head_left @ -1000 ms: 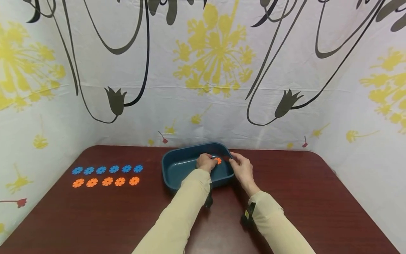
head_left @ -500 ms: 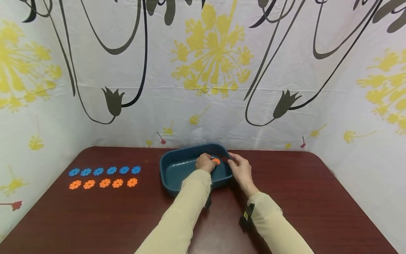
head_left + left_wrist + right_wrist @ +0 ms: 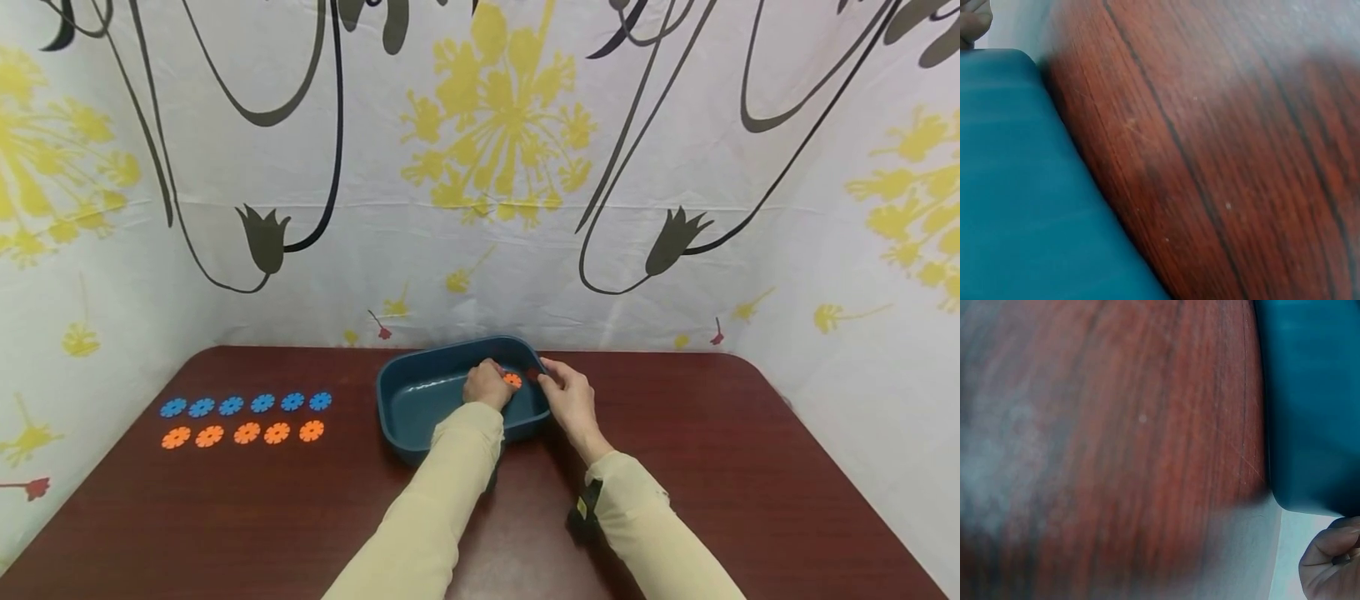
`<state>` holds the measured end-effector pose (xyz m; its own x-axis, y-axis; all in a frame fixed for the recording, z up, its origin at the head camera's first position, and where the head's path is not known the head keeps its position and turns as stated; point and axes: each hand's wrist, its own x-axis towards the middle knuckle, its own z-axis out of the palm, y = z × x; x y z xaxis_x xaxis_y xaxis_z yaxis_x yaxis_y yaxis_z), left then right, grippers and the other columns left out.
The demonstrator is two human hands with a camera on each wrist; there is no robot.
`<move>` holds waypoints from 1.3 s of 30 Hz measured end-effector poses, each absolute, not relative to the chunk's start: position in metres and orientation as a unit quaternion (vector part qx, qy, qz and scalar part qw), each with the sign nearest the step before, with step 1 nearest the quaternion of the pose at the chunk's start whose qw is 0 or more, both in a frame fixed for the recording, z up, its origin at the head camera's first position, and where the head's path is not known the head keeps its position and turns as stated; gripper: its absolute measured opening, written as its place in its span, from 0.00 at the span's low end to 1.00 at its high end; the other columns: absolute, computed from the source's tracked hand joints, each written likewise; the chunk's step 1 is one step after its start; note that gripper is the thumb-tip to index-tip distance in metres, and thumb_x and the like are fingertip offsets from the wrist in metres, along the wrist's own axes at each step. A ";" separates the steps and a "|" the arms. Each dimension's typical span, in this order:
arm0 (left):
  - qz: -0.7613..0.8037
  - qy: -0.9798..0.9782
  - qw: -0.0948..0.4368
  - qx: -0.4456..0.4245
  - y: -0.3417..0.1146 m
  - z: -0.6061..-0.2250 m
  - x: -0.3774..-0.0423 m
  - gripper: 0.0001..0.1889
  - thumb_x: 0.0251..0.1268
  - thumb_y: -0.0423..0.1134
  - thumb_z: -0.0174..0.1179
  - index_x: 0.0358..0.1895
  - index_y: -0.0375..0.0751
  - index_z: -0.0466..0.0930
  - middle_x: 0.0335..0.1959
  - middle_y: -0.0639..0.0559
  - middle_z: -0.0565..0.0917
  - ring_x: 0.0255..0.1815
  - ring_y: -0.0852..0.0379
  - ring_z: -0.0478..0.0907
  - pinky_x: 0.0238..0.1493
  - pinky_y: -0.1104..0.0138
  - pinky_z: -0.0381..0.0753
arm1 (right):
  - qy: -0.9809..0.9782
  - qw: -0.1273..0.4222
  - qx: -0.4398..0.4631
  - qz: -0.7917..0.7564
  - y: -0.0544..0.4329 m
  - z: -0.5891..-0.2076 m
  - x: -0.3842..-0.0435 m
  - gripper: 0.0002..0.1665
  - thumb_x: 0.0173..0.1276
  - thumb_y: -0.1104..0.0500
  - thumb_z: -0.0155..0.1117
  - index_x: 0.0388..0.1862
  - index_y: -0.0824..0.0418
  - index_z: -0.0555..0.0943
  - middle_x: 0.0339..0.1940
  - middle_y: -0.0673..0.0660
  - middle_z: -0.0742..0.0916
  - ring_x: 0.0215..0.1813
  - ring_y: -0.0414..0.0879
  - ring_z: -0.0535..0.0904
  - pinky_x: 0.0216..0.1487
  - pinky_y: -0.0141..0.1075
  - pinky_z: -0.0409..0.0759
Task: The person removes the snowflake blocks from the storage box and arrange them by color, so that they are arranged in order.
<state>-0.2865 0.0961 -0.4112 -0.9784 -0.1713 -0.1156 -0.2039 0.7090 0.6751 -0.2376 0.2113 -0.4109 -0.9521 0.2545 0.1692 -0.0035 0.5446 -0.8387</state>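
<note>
A teal plastic basin [image 3: 420,417] stands at the back middle of the table. My left hand [image 3: 486,383] reaches over its near side, fingers curled, and seems to pinch an orange flower-shaped disc [image 3: 512,381]; the fingertips are partly hidden. At the basin's right end my right hand [image 3: 570,400] grips the rim with thumb and fingers. A small dark red patch shows beside those fingertips, too small to identify. The right wrist view shows the basin's outer wall [image 3: 1316,412] and curled fingers [image 3: 1329,559] at its edge; the left wrist view shows mostly wall [image 3: 1035,187] and tabletop.
On the left of the brown wooden table [image 3: 675,467] lie two rows of flower-shaped discs: several blue discs [image 3: 231,406] behind, several orange discs [image 3: 247,432] in front. A white patterned cloth [image 3: 480,283] rises behind the table and along both sides.
The head view has shifted slightly, so the discs and basin appear a little further left. Both hands keep almost the same place at the basin.
</note>
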 end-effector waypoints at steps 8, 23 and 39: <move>0.385 0.916 0.020 -0.109 0.096 -0.411 -0.287 0.12 0.48 0.38 0.71 0.33 0.45 0.77 0.35 0.47 0.81 0.35 0.48 0.77 0.39 0.59 0.77 | -0.867 0.136 -0.070 0.474 0.212 -0.409 -0.237 0.19 0.68 0.59 0.59 0.58 0.55 0.78 0.31 0.65 0.83 0.27 0.46 0.73 0.27 0.32 0.70; 0.419 0.902 0.014 -0.107 0.093 -0.412 -0.280 0.09 0.49 0.31 0.68 0.32 0.45 0.79 0.33 0.48 0.81 0.34 0.48 0.77 0.40 0.58 0.78 | -0.869 0.124 -0.076 0.473 0.209 -0.414 -0.234 0.20 0.69 0.58 0.58 0.59 0.56 0.78 0.36 0.63 0.85 0.31 0.48 0.76 0.31 0.32 0.72; 0.571 0.815 0.063 -0.073 0.080 -0.397 -0.271 0.11 0.51 0.27 0.65 0.38 0.41 0.83 0.30 0.48 0.82 0.24 0.56 0.77 0.28 0.66 0.79 | -0.874 0.129 -0.073 0.463 0.210 -0.409 -0.235 0.19 0.69 0.59 0.58 0.59 0.56 0.78 0.45 0.61 0.86 0.41 0.50 0.81 0.41 0.41 0.80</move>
<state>-0.2706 0.0802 -0.3973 -0.9815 -0.0467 -0.1857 -0.1904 0.3378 0.9217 -0.2350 0.2101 -0.4089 -0.9563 0.2460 0.1578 0.0076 0.5607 -0.8280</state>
